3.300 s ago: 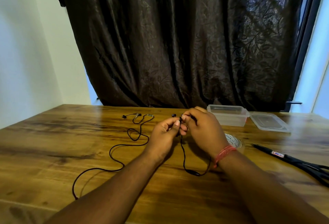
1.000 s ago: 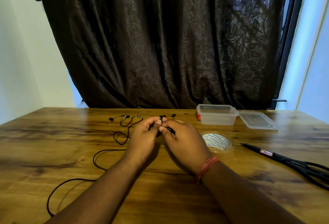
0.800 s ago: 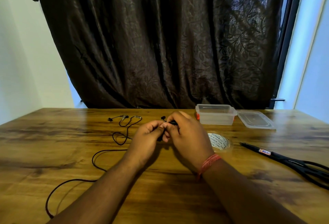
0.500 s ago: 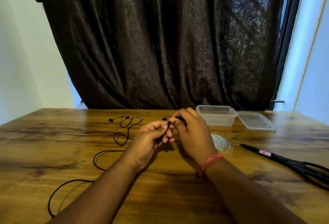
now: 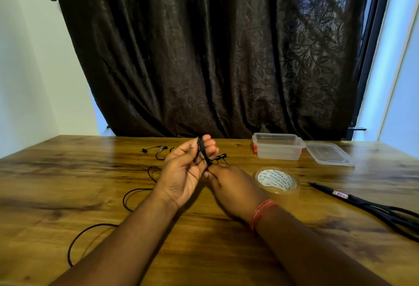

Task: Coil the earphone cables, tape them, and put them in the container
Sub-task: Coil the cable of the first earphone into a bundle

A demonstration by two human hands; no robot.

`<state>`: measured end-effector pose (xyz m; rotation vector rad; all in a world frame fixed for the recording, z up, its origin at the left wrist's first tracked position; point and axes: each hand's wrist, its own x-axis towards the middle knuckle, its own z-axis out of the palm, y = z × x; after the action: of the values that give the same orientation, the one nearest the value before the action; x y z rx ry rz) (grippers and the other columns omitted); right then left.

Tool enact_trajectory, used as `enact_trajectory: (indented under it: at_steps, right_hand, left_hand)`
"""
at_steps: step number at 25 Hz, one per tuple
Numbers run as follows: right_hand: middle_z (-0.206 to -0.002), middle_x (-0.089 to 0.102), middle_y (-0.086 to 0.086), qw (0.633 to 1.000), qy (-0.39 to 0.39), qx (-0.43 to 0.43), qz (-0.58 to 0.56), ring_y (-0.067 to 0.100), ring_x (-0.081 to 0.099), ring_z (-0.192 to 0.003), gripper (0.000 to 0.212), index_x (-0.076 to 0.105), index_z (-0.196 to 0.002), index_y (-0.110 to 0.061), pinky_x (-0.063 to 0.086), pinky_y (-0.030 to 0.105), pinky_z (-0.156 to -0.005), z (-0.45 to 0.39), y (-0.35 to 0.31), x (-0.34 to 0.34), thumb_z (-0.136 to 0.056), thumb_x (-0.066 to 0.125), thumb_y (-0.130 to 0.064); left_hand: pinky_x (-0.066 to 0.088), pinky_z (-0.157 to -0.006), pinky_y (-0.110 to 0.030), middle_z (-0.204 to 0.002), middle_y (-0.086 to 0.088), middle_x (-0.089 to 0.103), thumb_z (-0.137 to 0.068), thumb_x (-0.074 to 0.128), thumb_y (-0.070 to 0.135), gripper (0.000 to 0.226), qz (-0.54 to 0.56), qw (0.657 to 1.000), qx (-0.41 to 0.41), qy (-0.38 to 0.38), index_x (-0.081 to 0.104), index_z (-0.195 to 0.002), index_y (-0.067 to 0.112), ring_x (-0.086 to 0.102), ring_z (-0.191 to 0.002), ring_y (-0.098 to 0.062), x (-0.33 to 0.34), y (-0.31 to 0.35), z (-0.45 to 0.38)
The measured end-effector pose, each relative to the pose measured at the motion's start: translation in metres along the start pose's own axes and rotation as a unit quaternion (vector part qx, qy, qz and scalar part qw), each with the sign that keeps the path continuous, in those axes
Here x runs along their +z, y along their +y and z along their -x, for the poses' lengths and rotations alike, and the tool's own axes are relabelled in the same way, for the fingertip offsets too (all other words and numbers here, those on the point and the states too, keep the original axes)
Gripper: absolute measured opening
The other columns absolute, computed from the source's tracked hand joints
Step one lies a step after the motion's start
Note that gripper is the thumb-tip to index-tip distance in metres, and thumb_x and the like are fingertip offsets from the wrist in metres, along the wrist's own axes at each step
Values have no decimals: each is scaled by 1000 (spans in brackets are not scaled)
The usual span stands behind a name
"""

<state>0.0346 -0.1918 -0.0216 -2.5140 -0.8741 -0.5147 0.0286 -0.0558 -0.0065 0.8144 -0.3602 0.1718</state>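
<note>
The left hand, palm up, has black earphone cable wound in tight turns round its raised fingers, so this grip is curled round the coil; the right hand, just beside it and lower, pinches the cable's running end at the base of that coil. Nearest the person, below and to the left of the hands, the uncoiled length trails in loose loops over the tabletop and partly under the left forearm. That slack is the likeliest trouble: pulled in fast, it could snag under the arm or kink, and the turns would tighten unevenly. If the right pinch slips, the springy cable would probably loosen off the fingertips and the coil would unwind. One earbud hangs just beyond the right fingertips and could catch in a turn. To the right of the grip lies the tape roll, flat, with the scissors farther right; reaching for either means freeing one hand, when the coil is least secure. Beyond the left hand a second earphone set lies close enough to tangle with the slack. Farthest, right of the hands, stands the open container, empty as far as shows, its lid beside it.
</note>
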Motion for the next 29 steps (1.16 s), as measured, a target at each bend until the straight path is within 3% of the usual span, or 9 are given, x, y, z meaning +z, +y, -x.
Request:
enact_trajectory:
  at_steps: [4, 10, 15, 20, 23, 26, 29]
  right_hand:
    - [-99, 64, -5, 999, 30, -44, 9, 18, 60, -88, 23, 61, -101, -27, 50, 36, -71, 3, -4, -8, -100, 40, -37]
    - [-93, 62, -9, 988, 144, -49, -24, 13, 58, -81, 18, 61, -101, -28, 49, 38, -66, -1, 3, -14, -97, 45, -35]
    - [-92, 60, -8, 975, 222, -23, -9, 13, 59, -78, 17, 63, -96, -26, 49, 38, -64, -5, 16, -24, -98, 48, -33]
    - [-91, 57, -6, 970, 242, 6, -13, 13, 56, -75, 14, 64, -94, -24, 45, 33, -61, -7, 20, -27, -98, 52, -29]
    - [-93, 60, 0, 975, 220, 18, -25, 19, 57, -82, 17, 65, -96, -19, 47, 36, -69, -11, 21, -21, -99, 49, -25]
    - [-99, 65, 5, 995, 94, 16, -20, 27, 61, -88, 17, 62, -99, -17, 50, 42, -75, -8, 15, -4, -98, 46, -22]
    - [-96, 67, 2, 1000, 11, 8, -9, 26, 62, -85, 21, 57, -97, -25, 52, 42, -72, -4, 8, 4, -100, 40, -36]
  left_hand:
    - [57, -90, -29, -99, -17, 74, -98, 37, -5, 29, -34, 998, 20, 42, 62, -114, -4, 73, -94, -22, -4, 0, -4]
    - [56, -70, -18, -98, -7, 76, -97, 44, -6, 29, -134, 990, -4, 39, 63, -116, 3, 72, -92, -12, -8, -6, -9]
    - [54, -77, -21, -87, -7, 73, -96, 44, -6, 26, -257, 965, -21, -45, 66, -107, 4, 68, -79, -13, -7, -17, -5]
    - [57, -84, -29, -83, -11, 69, -92, 43, -8, 30, -149, 974, -109, -131, 71, -103, -1, 65, -72, -15, -10, -10, 5]
    - [57, -80, -30, -82, -9, 65, -87, 48, -4, 29, -44, 983, -97, -151, 72, -103, -1, 61, -67, -12, -12, -3, 3]
    - [59, -81, -31, -82, -11, 67, -86, 45, -5, 31, 19, 993, -63, -100, 72, -102, -5, 64, -67, -13, -14, 0, -4]
    - [57, -88, -33, -87, -13, 72, -88, 43, -4, 30, 5, 999, -18, -39, 67, -107, -6, 71, -75, -16, -18, 0, -12]
